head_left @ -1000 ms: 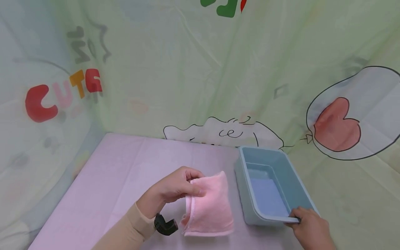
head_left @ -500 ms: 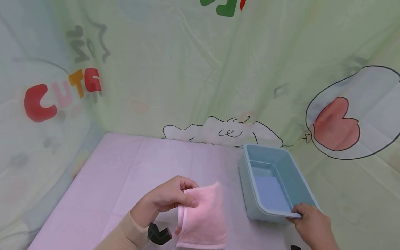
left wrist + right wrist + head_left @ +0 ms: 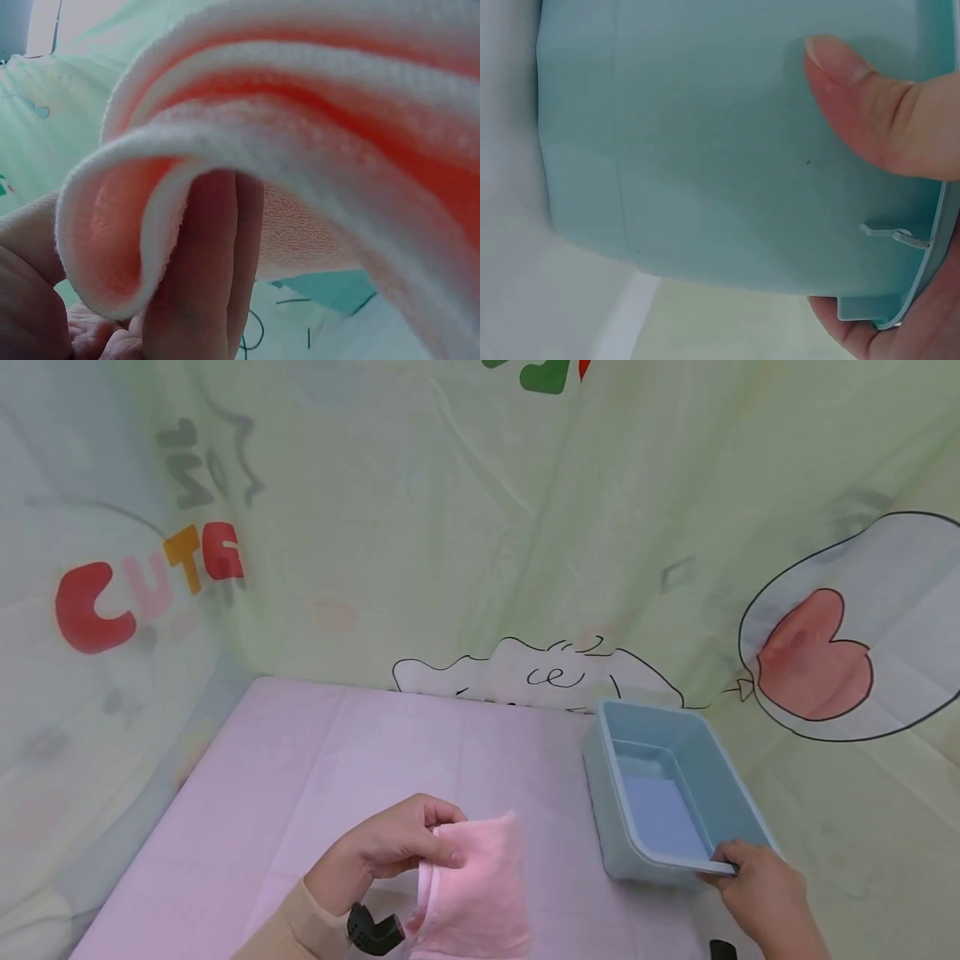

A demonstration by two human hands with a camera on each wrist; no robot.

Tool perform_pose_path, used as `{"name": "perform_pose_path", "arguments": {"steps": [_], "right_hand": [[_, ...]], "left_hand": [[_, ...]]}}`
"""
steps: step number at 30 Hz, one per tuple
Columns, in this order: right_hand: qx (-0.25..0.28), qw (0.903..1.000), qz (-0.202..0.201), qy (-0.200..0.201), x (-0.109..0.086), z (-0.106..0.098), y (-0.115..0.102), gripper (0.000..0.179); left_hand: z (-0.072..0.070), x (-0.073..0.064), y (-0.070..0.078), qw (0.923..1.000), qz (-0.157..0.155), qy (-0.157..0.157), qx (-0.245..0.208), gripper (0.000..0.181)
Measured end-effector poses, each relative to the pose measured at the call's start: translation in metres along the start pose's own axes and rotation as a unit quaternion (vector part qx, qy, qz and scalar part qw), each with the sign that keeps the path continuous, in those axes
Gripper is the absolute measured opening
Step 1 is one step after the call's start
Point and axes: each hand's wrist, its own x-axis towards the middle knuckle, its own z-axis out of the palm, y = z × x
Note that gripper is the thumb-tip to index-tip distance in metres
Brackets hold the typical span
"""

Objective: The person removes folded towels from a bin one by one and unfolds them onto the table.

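– pale green printed curtain (image 3: 360, 527) hangs all along the back. and in front of it?
– lilac-covered counter (image 3: 375, 743).
– biggest thing on it?
– a blue bin (image 3: 611, 814), at the right end, near the curtain.
– next?
– a folded pink cloth (image 3: 480, 889), hanging left of the bin and apart from it, its lower edge cut off in the head view.
– left hand (image 3: 390, 842)?
– pinching the cloth between thumb and fingers.
– and the right hand (image 3: 767, 893)?
– gripping the bin, fingers curled over its near rim.

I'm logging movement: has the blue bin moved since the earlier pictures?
Yes, the blue bin has shifted right, judged against the cartoon drawing on the fabric backdrop.
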Motion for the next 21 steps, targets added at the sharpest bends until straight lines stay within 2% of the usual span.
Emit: {"name": "perform_pose_path", "arguments": {"steps": [6, 15, 21], "right_hand": [[0.002, 0.9999, 0.001, -0.016, 0.005, -0.002, 0.004, 0.023], [0.014, 0.9987, 0.017, -0.047, 0.014, -0.005, 0.011, 0.021], [0.012, 0.9985, 0.020, -0.049, 0.017, -0.005, 0.013, 0.021]], "left_hand": [[-0.011, -0.002, -0.009, 0.9998, -0.015, 0.013, -0.005, 0.017], [-0.031, 0.000, -0.018, 0.9976, -0.043, 0.054, 0.005, 0.016], [-0.048, 0.000, -0.021, 0.9974, -0.048, 0.050, 0.017, 0.017]]}}
